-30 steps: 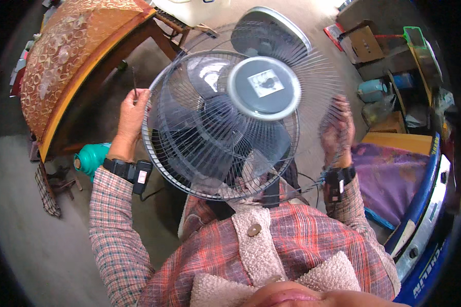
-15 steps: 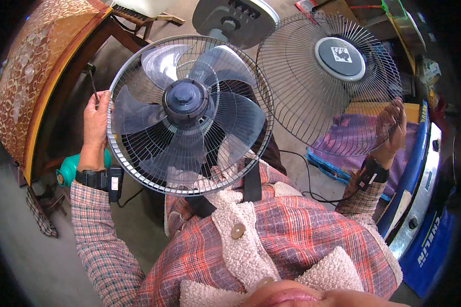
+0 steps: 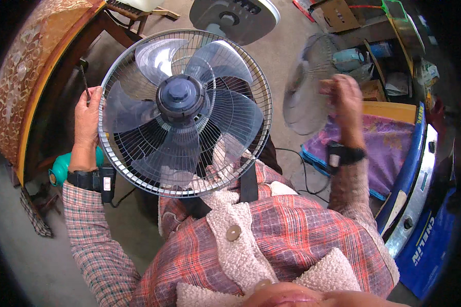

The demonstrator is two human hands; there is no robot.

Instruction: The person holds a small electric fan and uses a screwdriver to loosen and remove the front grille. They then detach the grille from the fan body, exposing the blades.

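Observation:
A floor fan [image 3: 178, 97] with translucent grey blades and a dark centre nut faces up in front of me, its front side uncovered. My left hand [image 3: 88, 115] is closed on the left rim of its rear wire guard. A thin dark rod [image 3: 85, 79] shows at those fingers; its kind is unclear. To the right, the front grille [image 3: 307, 87] is tilted nearly edge-on and smeared by motion. My right hand [image 3: 347, 105] is raised beside it, fingers overlapping its right side. Blur hides whether they grip it.
A grey fan base [image 3: 235, 20] lies beyond the fan. Patterned furniture [image 3: 43, 66] curves along the left, with a green container [image 3: 61, 168] below it. At right are a purple cloth [image 3: 376, 148], boxes [image 3: 340, 15] and a blue-and-silver panel [image 3: 417, 169]. A black cable [image 3: 305, 171] crosses the floor.
The front grille has swung from facing me to nearly edge-on, looking smaller and shifted left. My right hand has moved left and up. My left hand stays on the fan's rim.

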